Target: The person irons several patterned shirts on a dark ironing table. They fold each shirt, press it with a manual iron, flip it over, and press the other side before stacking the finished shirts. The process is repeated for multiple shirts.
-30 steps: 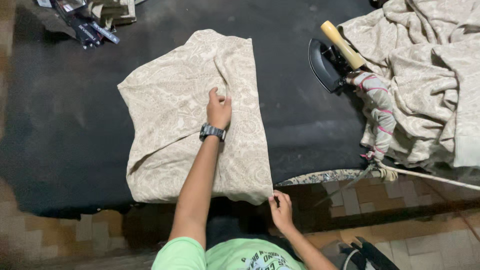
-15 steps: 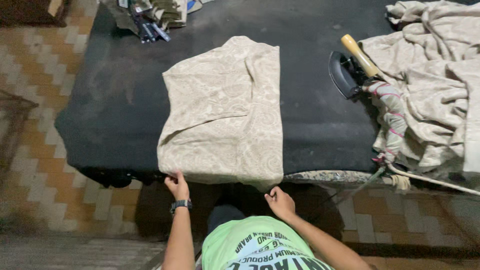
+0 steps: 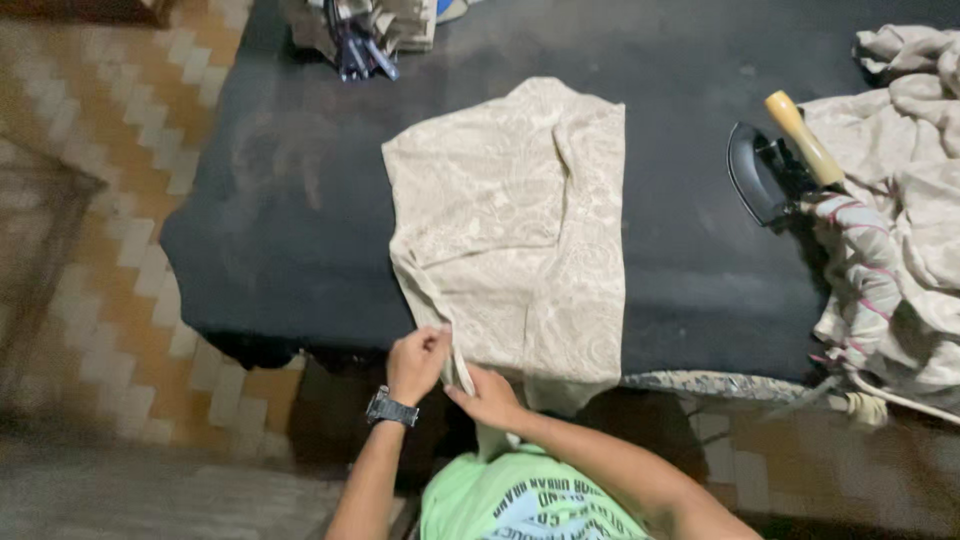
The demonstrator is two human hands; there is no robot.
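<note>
- Far beyond both hands, at the back edge of the bench point(image 3: 300, 200), lies a small heap of folded packages point(image 3: 365, 30), beige with dark blue ends.
- The beige patterned cloth point(image 3: 520, 220) lies folded and rumpled on the black bench, its near hem hanging over the edge.
- The left hand point(image 3: 418, 362), wristwatch point(image 3: 390, 408) below it, pinches that hem; the right hand point(image 3: 490, 398) grips it just beside.
- Well right of the hands stands an iron point(image 3: 775, 170) with a wooden handle.
- Half a second ago the hands were apart; now they meet.
</note>
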